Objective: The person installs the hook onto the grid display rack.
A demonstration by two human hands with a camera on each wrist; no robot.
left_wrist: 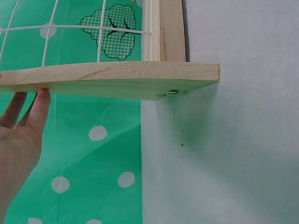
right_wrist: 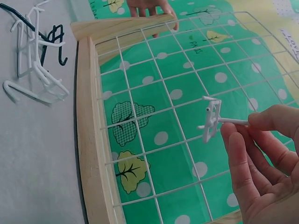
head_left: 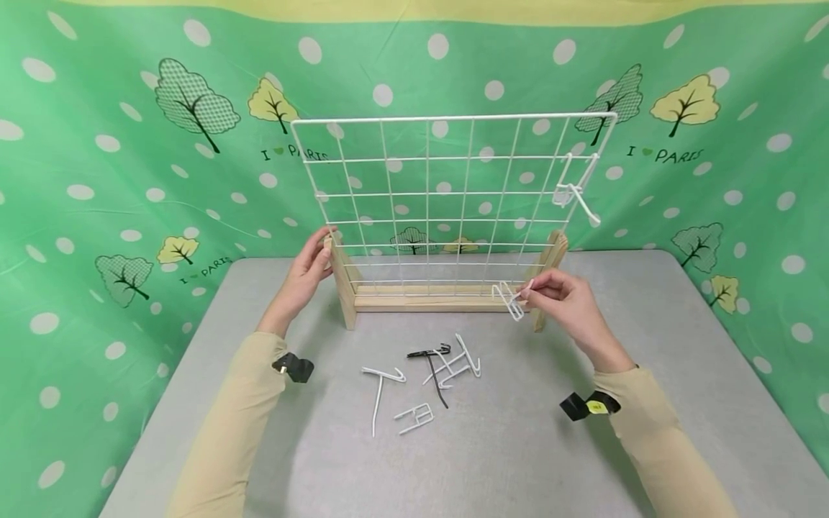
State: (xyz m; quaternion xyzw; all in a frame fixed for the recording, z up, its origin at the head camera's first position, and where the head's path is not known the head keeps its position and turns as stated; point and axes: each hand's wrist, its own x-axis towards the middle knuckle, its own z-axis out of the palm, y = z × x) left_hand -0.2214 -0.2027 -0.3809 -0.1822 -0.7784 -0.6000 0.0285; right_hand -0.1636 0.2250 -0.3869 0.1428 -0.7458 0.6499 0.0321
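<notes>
A white wire grid panel (head_left: 443, 193) stands upright in a wooden stand (head_left: 447, 303). My left hand (head_left: 309, 267) grips the top of the stand's left side piece, fingers at its edge. In the left wrist view, fingertips (left_wrist: 43, 95) touch the outer face of that wood. Between thumb and fingers, my right hand (head_left: 570, 306) pinches a white display hook (right_wrist: 212, 120) by its prong. The hook's bracket end points toward the grid, in front of its lower right part. Another white display hook (head_left: 586, 205) hangs high on the grid's right edge.
On the grey table (head_left: 518, 446) before the stand lie several loose hooks: a white one (head_left: 378, 396) at left, a white bracket-like one (head_left: 414, 419) nearest me, and a black one (head_left: 435, 370) overlapping white ones (head_left: 468, 363). A green patterned cloth (head_left: 388, 57) hangs behind.
</notes>
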